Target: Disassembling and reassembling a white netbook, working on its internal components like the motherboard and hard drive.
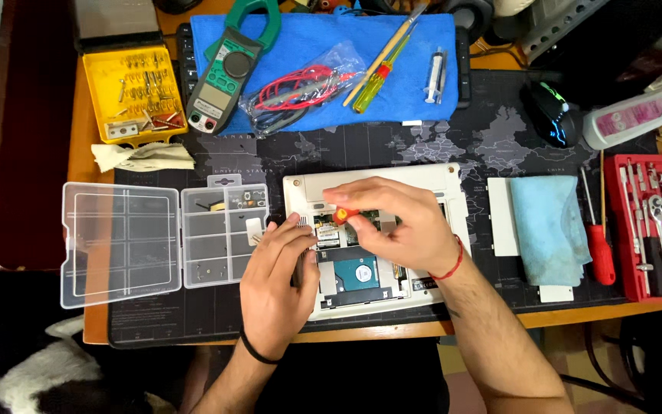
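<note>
A wooden desk [78, 165] carried a dark map-printed mat [492, 138], on which lay an opened white laptop [453, 192], a clear compartment box [162, 238], a blue cloth [549, 226] and a red socket set [653, 226].

bare mat [423, 146] lies open above the laptop [377, 178]; parts box [193, 238] crowds its left, cloth [549, 226] its right.

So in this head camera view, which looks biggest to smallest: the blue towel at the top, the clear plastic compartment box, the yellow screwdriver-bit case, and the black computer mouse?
1. Blue towel
2. Clear plastic compartment box, lid open
3. Yellow screwdriver-bit case
4. Black computer mouse
The towel and the opened box look close in size.
</note>
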